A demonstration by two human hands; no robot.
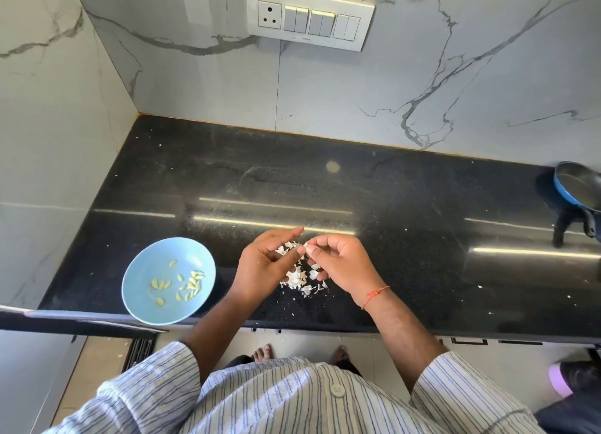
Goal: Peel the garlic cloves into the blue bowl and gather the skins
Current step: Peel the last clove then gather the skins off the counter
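A blue bowl (143, 264) sits at the counter's front edge on the left, holding several peeled garlic cloves (192, 284). A heap of white garlic skins (300, 279) lies on the black counter to the bowl's right. Both hands hover over that heap. My right hand (338, 264) pinches a small garlic clove (307, 246) between thumb and forefinger. My left hand (266, 261) meets it from the left, its fingers fairly straight and its thumb touching the same clove. Part of the skin heap is hidden under the hands.
A blue pan (577, 189) stands at the far right of the black counter (406, 238). Marble walls close off the back and left. Small skin flecks are scattered over the counter and floor. A wall socket panel (309, 15) sits above.
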